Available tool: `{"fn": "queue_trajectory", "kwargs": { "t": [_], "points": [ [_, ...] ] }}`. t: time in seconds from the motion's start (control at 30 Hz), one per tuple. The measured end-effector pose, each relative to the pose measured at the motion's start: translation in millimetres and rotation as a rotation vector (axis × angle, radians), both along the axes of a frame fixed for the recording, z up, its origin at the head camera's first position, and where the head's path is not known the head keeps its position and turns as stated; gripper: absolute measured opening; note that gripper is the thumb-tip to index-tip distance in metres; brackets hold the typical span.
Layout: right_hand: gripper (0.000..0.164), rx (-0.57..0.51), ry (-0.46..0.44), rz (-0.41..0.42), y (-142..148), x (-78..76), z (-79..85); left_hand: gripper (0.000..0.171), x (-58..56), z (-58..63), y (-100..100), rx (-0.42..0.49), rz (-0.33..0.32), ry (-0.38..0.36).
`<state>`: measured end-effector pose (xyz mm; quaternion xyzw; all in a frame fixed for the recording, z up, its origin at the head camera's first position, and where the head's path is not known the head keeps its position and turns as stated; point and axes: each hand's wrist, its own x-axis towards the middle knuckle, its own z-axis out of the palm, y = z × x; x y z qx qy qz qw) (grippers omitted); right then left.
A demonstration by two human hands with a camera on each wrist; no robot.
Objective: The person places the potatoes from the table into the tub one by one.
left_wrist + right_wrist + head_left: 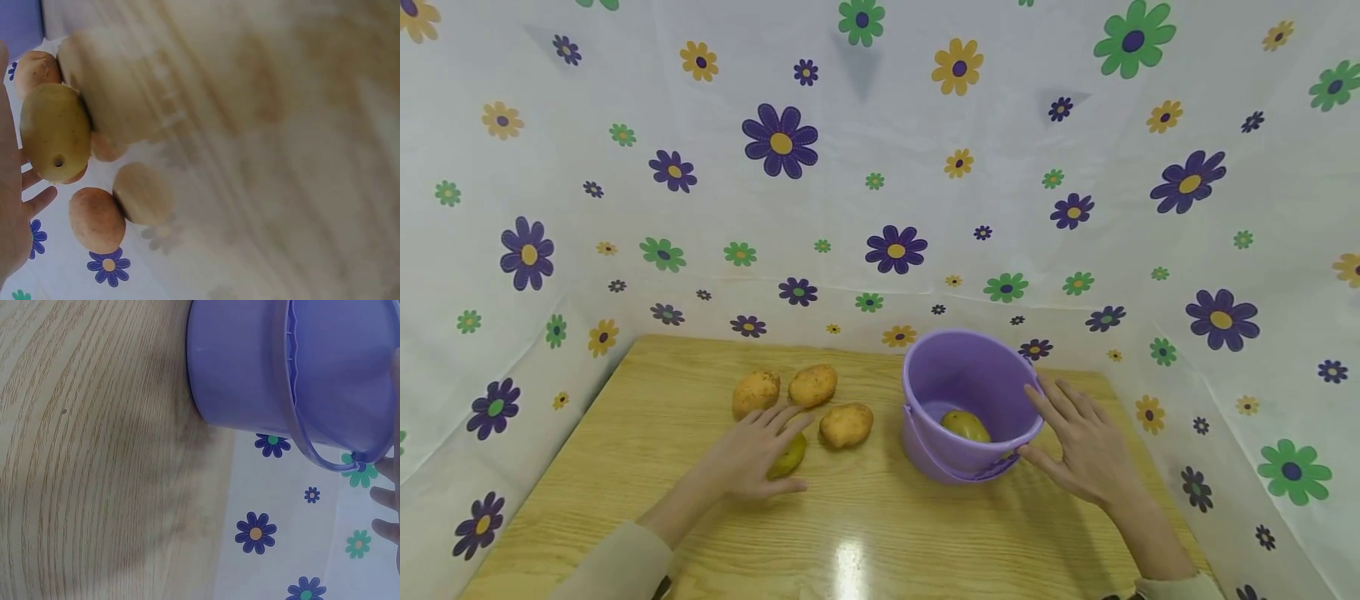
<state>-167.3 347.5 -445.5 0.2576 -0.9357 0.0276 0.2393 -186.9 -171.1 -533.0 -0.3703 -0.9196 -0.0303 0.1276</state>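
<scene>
Partly beneath the left hand (754, 454), greenish fruit (792, 456).

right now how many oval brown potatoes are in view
3 on the wooden table: the left potato beyond the left hand, the middle potato beside it, the right potato nearest the purple plastic bucket. The bucket could hide others.

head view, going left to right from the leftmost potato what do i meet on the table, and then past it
leftmost oval yellow-brown potato → second oval yellow-brown potato → nearer lumpy yellow-brown potato → round purple plastic bucket → the person's bare right hand
</scene>
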Motion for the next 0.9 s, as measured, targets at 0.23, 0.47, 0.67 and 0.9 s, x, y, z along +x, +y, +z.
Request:
{"fn": "queue_trajectory", "kwargs": {
  "t": [0.23,0.47,0.67,0.9],
  "points": [
    [0.087,0.001,0.011,0.004,0,-0.7,-0.7,0.095,5.4,-12.3,-6,-0.038,0.029,-0.024],
    [0.087,-0.004,0.029,0.013,-1,-0.5,-1.2,0.094,9.2,-20.4,-8,-0.059,0.051,-0.049],
    [0.088,-0.003,0.035,0.015,-2,-0.8,-0.3,0.094,9.4,-22.2,-8,-0.051,0.054,-0.036],
    [0.087,-0.002,0.034,0.012,-2,-0.5,0.3,0.092,9.9,-22.3,-11,-0.061,0.059,-0.040]
  ]
}}
